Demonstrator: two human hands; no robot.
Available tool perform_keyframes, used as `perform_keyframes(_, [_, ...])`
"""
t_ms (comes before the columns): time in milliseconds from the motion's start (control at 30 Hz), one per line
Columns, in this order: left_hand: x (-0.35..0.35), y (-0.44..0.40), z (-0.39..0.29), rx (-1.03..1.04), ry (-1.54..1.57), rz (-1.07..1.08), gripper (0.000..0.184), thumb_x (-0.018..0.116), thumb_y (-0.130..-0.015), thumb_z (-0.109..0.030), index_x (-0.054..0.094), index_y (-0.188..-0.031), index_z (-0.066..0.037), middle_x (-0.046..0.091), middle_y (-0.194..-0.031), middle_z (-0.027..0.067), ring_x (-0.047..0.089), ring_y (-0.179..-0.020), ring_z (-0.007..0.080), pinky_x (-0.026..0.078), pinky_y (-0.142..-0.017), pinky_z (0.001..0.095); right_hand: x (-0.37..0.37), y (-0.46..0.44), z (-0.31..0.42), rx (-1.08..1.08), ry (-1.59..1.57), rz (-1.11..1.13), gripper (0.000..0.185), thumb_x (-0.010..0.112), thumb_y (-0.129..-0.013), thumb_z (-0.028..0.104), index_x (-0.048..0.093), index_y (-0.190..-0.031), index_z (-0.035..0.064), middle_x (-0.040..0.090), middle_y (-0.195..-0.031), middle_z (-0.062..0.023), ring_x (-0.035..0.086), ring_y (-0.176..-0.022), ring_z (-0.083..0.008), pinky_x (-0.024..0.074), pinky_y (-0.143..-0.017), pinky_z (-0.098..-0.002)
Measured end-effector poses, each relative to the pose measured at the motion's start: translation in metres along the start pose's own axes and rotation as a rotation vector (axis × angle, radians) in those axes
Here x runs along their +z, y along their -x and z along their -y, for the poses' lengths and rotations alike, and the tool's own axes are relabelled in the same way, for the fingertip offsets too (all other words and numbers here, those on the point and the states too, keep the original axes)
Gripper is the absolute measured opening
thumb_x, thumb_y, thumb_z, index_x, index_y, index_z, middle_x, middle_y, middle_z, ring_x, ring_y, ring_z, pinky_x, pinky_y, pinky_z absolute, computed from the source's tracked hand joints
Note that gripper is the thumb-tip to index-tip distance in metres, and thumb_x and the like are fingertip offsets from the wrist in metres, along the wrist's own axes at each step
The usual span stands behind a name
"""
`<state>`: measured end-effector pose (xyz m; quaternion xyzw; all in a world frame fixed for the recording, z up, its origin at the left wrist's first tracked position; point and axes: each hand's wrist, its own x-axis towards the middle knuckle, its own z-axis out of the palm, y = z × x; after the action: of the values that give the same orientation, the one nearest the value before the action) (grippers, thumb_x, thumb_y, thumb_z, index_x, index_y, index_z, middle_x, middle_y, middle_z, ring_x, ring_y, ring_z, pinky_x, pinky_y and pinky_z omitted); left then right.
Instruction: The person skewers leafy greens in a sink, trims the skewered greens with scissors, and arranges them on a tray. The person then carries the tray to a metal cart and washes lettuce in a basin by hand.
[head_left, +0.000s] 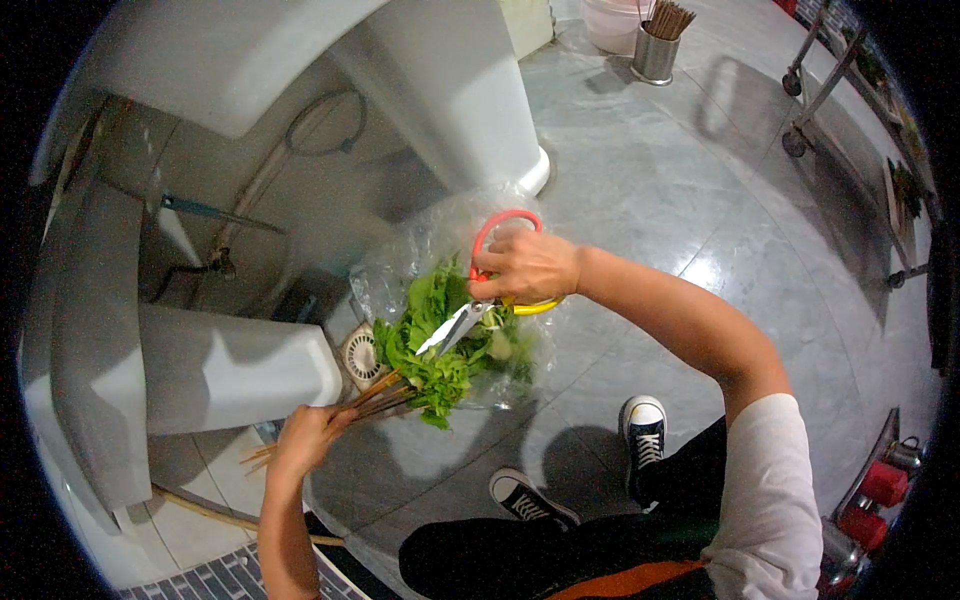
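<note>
My right hand [525, 265] grips a pair of scissors [455, 330] with one red and one yellow handle. Its blades are slightly apart and point down left over the greens. In my left hand [305, 440] is a bunch of thin wooden skewers [375, 395], their bare ends sticking out behind the hand. At the far end of the skewers are leafy greens [440, 375], right below the blades; whether the leaves are threaded on I cannot tell. More greens lie in a clear plastic bag [385, 280] on the floor beneath the scissors.
White pedestals [450, 110] stand at the upper left, with a round floor drain [360, 355] near them. A metal canister of sticks [655, 55] stands at the back beside a pinkish bucket [612, 25]. A wheeled rack [820, 90] is at right. My shoes [645, 430] are near the bag.
</note>
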<state>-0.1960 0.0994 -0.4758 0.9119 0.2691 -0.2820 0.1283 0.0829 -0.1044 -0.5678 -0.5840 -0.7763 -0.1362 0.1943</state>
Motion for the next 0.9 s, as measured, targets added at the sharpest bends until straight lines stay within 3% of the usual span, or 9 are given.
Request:
perform_keyframes(100, [-0.001,-0.002,0.002,0.109,-0.018,-0.085,0.029,0.048,-0.078,-0.026,0.058,-0.072,0.001,0.051,-0.057,0.0178,0.05,-0.054,0.0326,0.039,-0.053,0.038,0.002,0.002,-0.003,-0.021,-0.058,0.031,0.016,0.047,-0.067,0.019,0.044,-0.082,0.0129,0.047,-0.075,-0.0081,0.053,-0.065,-0.0235,0.042,-0.057,-0.0351])
perform_keyframes(300, [-0.008,-0.003,-0.002,0.102,-0.019,-0.037,0.026,0.048,-0.078,-0.024,0.058,-0.074,0.0,0.052,-0.059,0.0179,0.052,-0.057,0.033,0.039,-0.055,0.039,0.008,0.006,-0.004,-0.022,-0.091,0.088,0.016,0.047,-0.068,0.016,0.044,-0.084,0.0123,0.049,-0.067,-0.0077,0.053,-0.055,-0.0237,0.0418,-0.049,-0.0355])
perform_keyframes(400, [-0.008,-0.002,-0.003,0.043,0.017,-0.02,0.025,0.049,-0.076,-0.026,0.058,-0.078,-0.002,0.053,-0.07,0.021,0.052,-0.068,0.0366,0.039,-0.059,0.0398,0.015,0.009,-0.001,0.019,-0.122,0.098,0.015,0.047,-0.068,0.015,0.045,-0.083,0.012,0.05,-0.064,-0.0067,0.054,-0.054,-0.0234,0.0411,-0.045,-0.0357])
perform_keyframes(567, [-0.007,-0.002,0.0,0.002,-0.02,-0.03,0.026,0.049,-0.077,-0.024,0.055,-0.077,0.001,0.053,-0.07,0.0212,0.051,-0.068,0.0377,0.039,-0.058,0.0402,0.028,0.031,0.012,0.259,-0.205,-0.099,0.017,0.051,-0.068,0.02,0.045,-0.081,0.0114,0.05,-0.063,-0.0069,0.054,-0.055,-0.0248,0.0425,-0.046,-0.0346])
perform_keyframes(633, [-0.003,-0.003,0.005,0.034,0.013,-0.066,0.025,0.049,-0.077,-0.023,0.054,-0.078,0.001,0.052,-0.067,0.0208,0.051,-0.065,0.0363,0.039,-0.057,0.0395,0.032,0.041,0.025,0.291,-0.281,-0.087,0.024,0.053,-0.07,0.03,0.046,-0.082,0.011,0.051,-0.064,-0.0075,0.054,-0.057,-0.0267,0.0432,-0.049,-0.0357])
perform_keyframes(700, [-0.003,-0.003,0.005,0.063,0.047,-0.098,0.025,0.048,-0.077,-0.022,0.053,-0.078,0.002,0.052,-0.065,0.0203,0.052,-0.061,0.0349,0.039,-0.056,0.0389,0.03,0.048,0.046,0.739,-0.415,0.142,0.033,0.053,-0.07,0.042,0.046,-0.08,0.0109,0.048,-0.064,-0.006,0.049,-0.056,-0.0251,0.0425,-0.052,-0.0353])
perform_keyframes(767, [-0.005,-0.004,-0.002,-0.048,0.168,-0.035,0.025,0.047,-0.079,-0.022,0.05,-0.079,0.003,0.05,-0.059,0.0169,0.051,-0.055,0.029,0.039,-0.055,0.0361,0.028,0.047,0.057,0.724,-0.469,0.117,0.04,0.051,-0.069,0.047,0.047,-0.086,0.0115,0.05,-0.072,-0.0094,0.053,-0.063,-0.0269,0.0414,-0.058,-0.0386])
perform_keyframes(833, [-0.007,-0.008,-0.002,-0.071,0.195,-0.005,0.026,0.046,-0.079,-0.023,0.05,-0.078,0.003,0.049,-0.056,0.015,0.05,-0.053,0.0263,0.038,-0.054,0.0348,0.023,0.041,0.063,0.489,-0.219,-0.038,0.039,0.051,-0.069,0.047,0.047,-0.087,0.0125,0.048,-0.077,-0.0082,0.051,-0.07,-0.024,0.0382,-0.063,-0.0372])
perform_keyframes(900, [-0.011,-0.012,-0.004,-0.091,0.217,0.019,0.028,0.045,-0.08,-0.024,0.05,-0.076,0.003,0.048,-0.054,0.0131,0.049,-0.052,0.0236,0.038,-0.053,0.0336,0.019,0.032,0.066,0.501,-0.227,0.028,0.038,0.051,-0.069,0.047,0.047,-0.087,0.0134,0.047,-0.08,-0.0065,0.05,-0.075,-0.0221,0.0356,-0.065,-0.0358])
